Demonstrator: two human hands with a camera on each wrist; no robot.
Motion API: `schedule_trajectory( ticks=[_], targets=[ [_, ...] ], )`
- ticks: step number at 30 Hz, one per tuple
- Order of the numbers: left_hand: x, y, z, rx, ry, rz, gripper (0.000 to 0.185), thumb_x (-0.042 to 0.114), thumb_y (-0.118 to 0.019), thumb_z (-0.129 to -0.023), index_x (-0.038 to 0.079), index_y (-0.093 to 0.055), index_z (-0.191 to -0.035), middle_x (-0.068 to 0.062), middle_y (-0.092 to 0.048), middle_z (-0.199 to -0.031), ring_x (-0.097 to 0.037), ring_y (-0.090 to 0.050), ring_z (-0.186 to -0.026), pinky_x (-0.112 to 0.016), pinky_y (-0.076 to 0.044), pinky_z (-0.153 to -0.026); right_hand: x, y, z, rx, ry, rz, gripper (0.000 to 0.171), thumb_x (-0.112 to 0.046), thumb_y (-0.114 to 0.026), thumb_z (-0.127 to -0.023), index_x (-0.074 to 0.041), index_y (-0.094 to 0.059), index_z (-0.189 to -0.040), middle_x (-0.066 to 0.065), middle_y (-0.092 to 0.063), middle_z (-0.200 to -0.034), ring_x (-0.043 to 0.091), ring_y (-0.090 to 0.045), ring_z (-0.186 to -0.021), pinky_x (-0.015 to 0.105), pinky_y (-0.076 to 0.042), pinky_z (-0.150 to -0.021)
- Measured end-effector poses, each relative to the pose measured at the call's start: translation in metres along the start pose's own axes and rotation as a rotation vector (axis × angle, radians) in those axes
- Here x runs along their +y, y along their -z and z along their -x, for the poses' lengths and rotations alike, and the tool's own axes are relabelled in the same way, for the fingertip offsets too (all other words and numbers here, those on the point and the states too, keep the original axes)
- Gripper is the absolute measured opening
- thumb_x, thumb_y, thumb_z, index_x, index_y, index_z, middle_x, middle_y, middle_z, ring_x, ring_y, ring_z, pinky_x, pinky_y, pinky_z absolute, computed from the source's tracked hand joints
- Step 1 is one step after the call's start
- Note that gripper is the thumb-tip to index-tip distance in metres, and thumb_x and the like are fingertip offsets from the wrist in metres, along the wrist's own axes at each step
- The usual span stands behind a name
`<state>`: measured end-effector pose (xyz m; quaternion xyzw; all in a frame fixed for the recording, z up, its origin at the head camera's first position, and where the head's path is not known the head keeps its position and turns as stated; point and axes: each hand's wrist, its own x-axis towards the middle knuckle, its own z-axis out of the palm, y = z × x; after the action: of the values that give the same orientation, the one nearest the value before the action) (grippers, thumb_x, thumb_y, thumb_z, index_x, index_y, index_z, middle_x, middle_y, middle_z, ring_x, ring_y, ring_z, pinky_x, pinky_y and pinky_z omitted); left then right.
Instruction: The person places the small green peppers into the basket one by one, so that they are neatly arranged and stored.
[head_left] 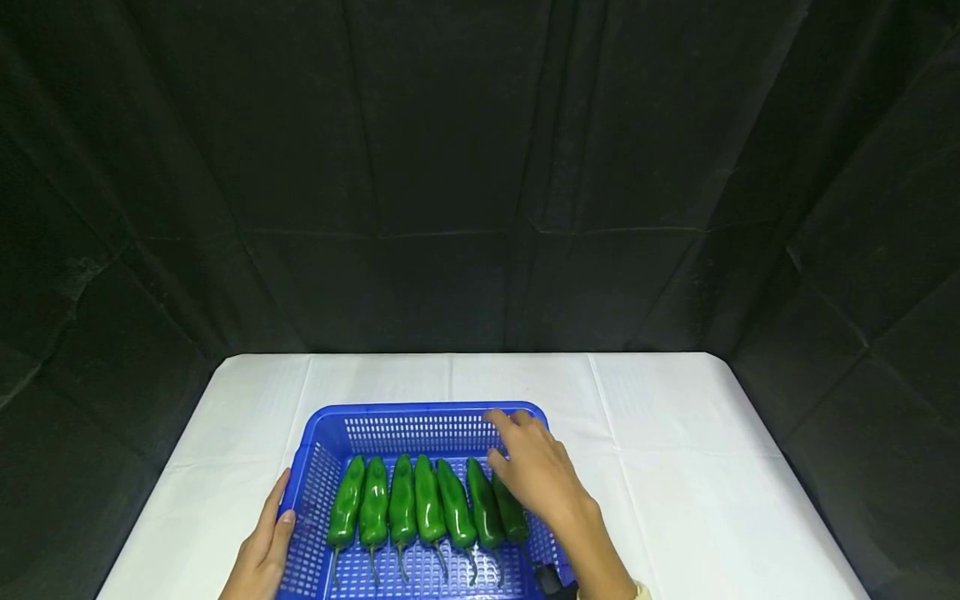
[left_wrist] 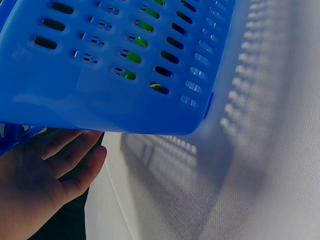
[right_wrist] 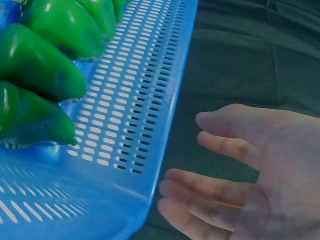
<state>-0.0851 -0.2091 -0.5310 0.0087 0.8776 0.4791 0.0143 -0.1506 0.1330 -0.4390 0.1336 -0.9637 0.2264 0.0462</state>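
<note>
A blue plastic basket (head_left: 431,408) with slotted walls holds several long green peppers (head_left: 402,504), laid side by side in a row with their stems toward the near side. My left hand (head_left: 258,550) is at the basket's left rim, fingers extended along its outer side; in the left wrist view this hand (left_wrist: 50,180) shows beside the blue wall (left_wrist: 100,100). Over the basket's right side, my right hand (head_left: 543,471) reaches with fingers spread and partly hides the rightmost pepper (head_left: 510,512). Nothing lies between the fingers of that hand (right_wrist: 260,165) in the right wrist view.
The basket stands on a table with a white cloth (head_left: 697,467), toward its near edge. Dark cloth (head_left: 450,175) hangs behind the table and along both sides. A small black object (head_left: 550,577) shows beside the right wrist.
</note>
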Motion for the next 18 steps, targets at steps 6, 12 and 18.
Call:
schedule_trajectory(
  ticks=[6, 12, 18],
  targets=[
    [0.001, 0.0, -0.001, -0.007, 0.012, 0.008, 0.053, 0.019, -0.023, -0.111, 0.007, -0.007, -0.16, -0.039, -0.03, -0.149, -0.047, -0.058, -0.111, -0.064, -0.049, -0.086, 0.002, 0.007, 0.004, 0.081, 0.001, 0.001, 0.044, -0.015, -0.071, -0.091, -0.012, -0.062, -0.134, 0.016, -0.061, -0.125, 0.034, -0.058, -0.111, 0.05, -0.052, -0.086],
    [0.002, 0.0, -0.002, 0.028, -0.023, -0.077, 0.053, 0.019, -0.027, -0.11, 0.006, -0.012, -0.159, -0.037, -0.032, -0.149, -0.055, -0.052, -0.119, -0.068, -0.042, -0.094, 0.006, 0.012, 0.009, 0.131, -0.005, -0.007, 0.041, -0.021, -0.069, -0.094, -0.014, -0.062, -0.134, 0.017, -0.057, -0.133, 0.036, -0.053, -0.121, 0.053, -0.046, -0.095],
    [0.005, 0.004, -0.001, 0.089, -0.103, -0.347, 0.052, 0.018, -0.035, -0.109, -0.003, -0.023, -0.155, -0.031, -0.05, -0.129, -0.049, -0.055, -0.112, -0.07, -0.042, -0.089, 0.011, 0.016, 0.014, 0.162, -0.016, -0.026, 0.04, -0.027, -0.065, -0.098, -0.013, -0.06, -0.135, 0.017, -0.052, -0.141, 0.037, -0.047, -0.128, 0.056, -0.043, -0.099]
  ],
)
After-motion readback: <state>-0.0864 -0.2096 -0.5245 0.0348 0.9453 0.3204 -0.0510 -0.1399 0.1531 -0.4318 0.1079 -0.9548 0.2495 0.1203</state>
